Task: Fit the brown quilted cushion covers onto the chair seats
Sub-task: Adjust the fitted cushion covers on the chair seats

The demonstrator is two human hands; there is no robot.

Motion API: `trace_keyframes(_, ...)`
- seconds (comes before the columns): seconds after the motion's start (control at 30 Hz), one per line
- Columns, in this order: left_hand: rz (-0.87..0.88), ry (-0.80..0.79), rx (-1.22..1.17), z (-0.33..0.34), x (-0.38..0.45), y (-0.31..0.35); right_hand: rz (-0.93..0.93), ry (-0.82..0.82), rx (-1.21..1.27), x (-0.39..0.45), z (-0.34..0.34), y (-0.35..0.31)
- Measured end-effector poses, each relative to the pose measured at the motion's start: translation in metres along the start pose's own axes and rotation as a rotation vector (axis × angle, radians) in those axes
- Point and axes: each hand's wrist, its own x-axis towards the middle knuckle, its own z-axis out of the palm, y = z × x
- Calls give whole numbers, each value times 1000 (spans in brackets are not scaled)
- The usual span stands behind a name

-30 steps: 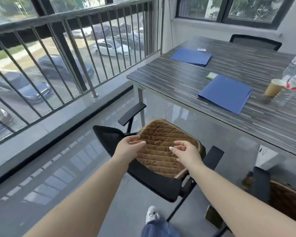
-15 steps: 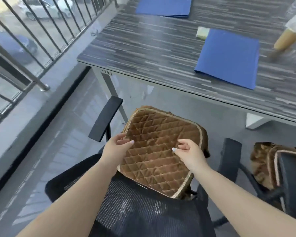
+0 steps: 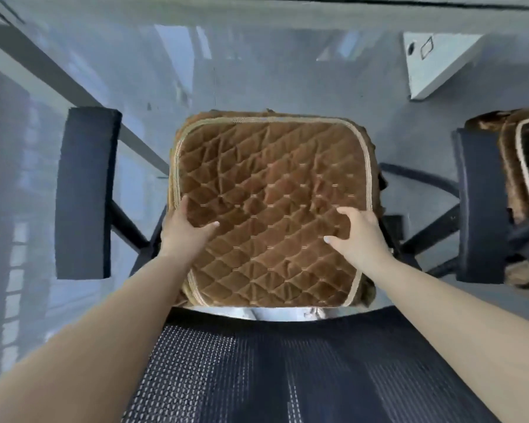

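Observation:
A brown quilted cushion cover (image 3: 269, 184) with a tan piped border lies over the seat of a black office chair, seen from straight above. Its furry skirt hangs over the seat's edges. My left hand (image 3: 187, 230) lies flat on the cover's left side near the piping, thumb spread. Resting on the right side, my right hand (image 3: 356, 236) has bent fingers that bunch the fabric into small creases. The chair's mesh backrest (image 3: 257, 367) fills the bottom of the view under my forearms.
Black armrests stand at the left (image 3: 83, 193) and right (image 3: 480, 209) of the seat. A second chair with a brown cover (image 3: 513, 154) is at the far right. A white table foot (image 3: 434, 65) and a slanted table leg (image 3: 58, 83) stand on the grey floor.
The view has tipped down from the table to straight over the seat. Both hands moved apart from the cover's near middle onto its left and right sides.

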Motion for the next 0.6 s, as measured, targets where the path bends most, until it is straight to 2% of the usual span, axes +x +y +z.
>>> trace_keyframes(0.2, -31, -41, 262, 2, 46, -20, 180, 81, -104, 32, 27, 21)
trace_keyframes(0.37, -53, -37, 313, 12, 66, -19, 195, 51, -160, 69, 27, 31)
trace_keyframes(0.6, -129, 51, 378, 45, 50, -12, 204, 72, -180, 91, 8, 41)
